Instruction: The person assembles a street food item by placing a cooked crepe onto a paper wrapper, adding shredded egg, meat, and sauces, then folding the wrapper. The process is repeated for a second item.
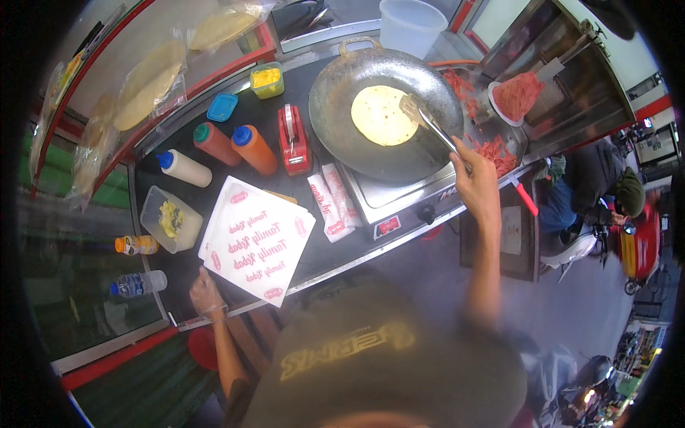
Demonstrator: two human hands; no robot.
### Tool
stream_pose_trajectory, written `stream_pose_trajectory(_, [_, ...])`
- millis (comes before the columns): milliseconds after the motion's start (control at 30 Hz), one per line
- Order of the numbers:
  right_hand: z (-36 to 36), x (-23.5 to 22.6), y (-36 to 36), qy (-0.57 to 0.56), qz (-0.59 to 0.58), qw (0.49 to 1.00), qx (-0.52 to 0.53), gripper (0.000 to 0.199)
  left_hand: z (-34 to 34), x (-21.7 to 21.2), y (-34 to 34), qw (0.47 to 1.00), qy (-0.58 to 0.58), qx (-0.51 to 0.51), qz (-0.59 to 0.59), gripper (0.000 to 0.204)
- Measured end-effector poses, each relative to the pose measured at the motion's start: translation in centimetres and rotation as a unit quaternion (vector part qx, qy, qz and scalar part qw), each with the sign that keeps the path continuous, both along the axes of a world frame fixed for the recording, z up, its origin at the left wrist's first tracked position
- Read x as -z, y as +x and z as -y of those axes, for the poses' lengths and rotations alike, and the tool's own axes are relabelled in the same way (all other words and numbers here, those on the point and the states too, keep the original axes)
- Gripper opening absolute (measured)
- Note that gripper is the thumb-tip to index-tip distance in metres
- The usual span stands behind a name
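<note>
Here, right hand (pixel 477 182) fingers gripping tongs (pixel 434 126), tips on tortilla (pixel 382 114)

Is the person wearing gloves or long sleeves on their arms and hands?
The left hand appears to be covered by a thin, clear plastic glove, loose and crinkly, ending about the wrist. The right hand looks bare, with no glove. Both forearms are bare too: no long sleeves reach down them, and no watch, bracelet or ring can be made out. The upper arms are hidden behind the person's dark cap.
</note>
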State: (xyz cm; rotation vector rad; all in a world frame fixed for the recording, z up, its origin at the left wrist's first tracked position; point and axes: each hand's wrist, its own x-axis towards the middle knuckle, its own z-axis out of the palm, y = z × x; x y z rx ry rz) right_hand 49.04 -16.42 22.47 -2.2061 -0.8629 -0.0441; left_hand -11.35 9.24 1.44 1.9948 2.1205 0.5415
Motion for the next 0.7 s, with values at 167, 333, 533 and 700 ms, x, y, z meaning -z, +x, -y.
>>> stream_pose_trajectory(167, [-1.1, 0.1, -0.2, 0.045, 0.069, 0.997, -0.007, 0.039, 0.4, -0.7, 0.5, 1.0, -0.009, -0.008, 0.002, 0.068])
stream_pose_trajectory(333, [-2.1, -0.7, -0.5, 0.026, 0.037, 0.998, -0.045, 0.038, 0.1, -0.1, -0.1, 0.998, 0.046, 0.02, -0.027, 0.069])
stream_pose_trajectory(533, [-4.4, -0.8, -1.0, 0.017, 0.057, 0.997, -0.058, 0.04, 0.0, -0.2, 0.1, 1.0, -0.002, 0.015, -0.022, 0.068])
stream_pose_trajectory(700, [-6.0, -0.8, -1.5, 0.01, 0.061, 0.997, -0.051, 0.039, 1.3, -2.7, 1.7, 1.0, 0.017, 0.008, -0.004, 0.065])
